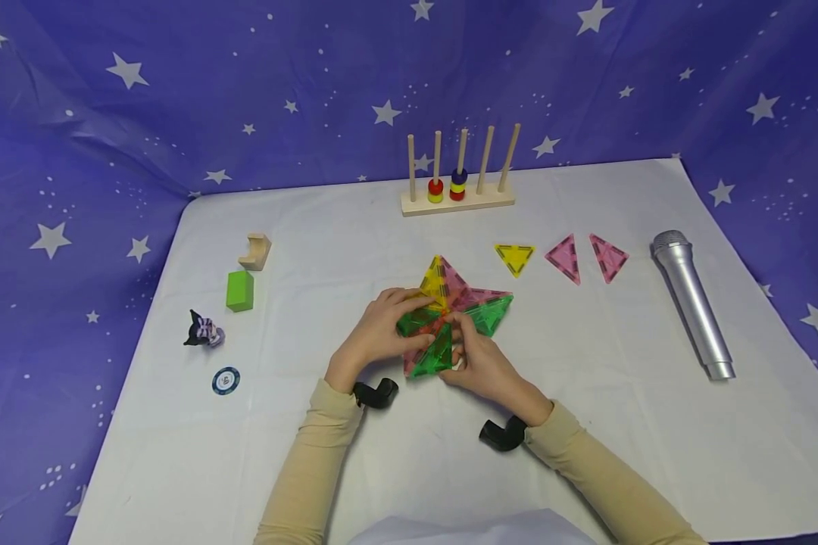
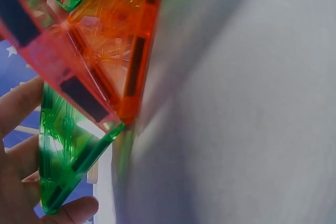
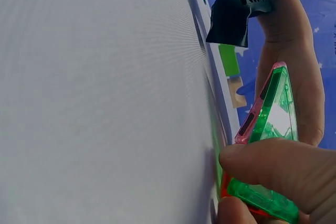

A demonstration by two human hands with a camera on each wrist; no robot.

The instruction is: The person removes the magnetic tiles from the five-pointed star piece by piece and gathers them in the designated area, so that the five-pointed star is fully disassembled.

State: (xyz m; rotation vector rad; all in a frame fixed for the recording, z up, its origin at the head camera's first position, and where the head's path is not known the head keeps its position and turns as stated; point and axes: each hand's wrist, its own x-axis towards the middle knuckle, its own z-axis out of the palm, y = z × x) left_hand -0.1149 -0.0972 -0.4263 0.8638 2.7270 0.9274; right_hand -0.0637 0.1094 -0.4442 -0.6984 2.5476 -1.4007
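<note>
A star built of see-through magnetic tiles [image 1: 455, 286] in yellow, pink, green and orange lies mid-table, its points raised in folds. My left hand [image 1: 380, 327] reaches over its left side, gripping a green point [image 2: 68, 135] between thumb and fingers. From the right, my right hand [image 1: 485, 365] pinches the star near its lower green point [image 1: 436, 356]. The right wrist view shows the thumb [image 3: 273, 166] across green tiles, with the index fingertip below. The star's center is partly hidden by the fingers.
Behind the star lie a yellow triangle tile [image 1: 514, 258] and two pink ones [image 1: 564, 259]. A wooden peg stand [image 1: 460, 200] with colored rings is at the back, a silver microphone [image 1: 694, 306] at right. Wooden blocks [image 1: 240, 291], a small figure [image 1: 203, 331] and a poker chip [image 1: 226, 381] are left.
</note>
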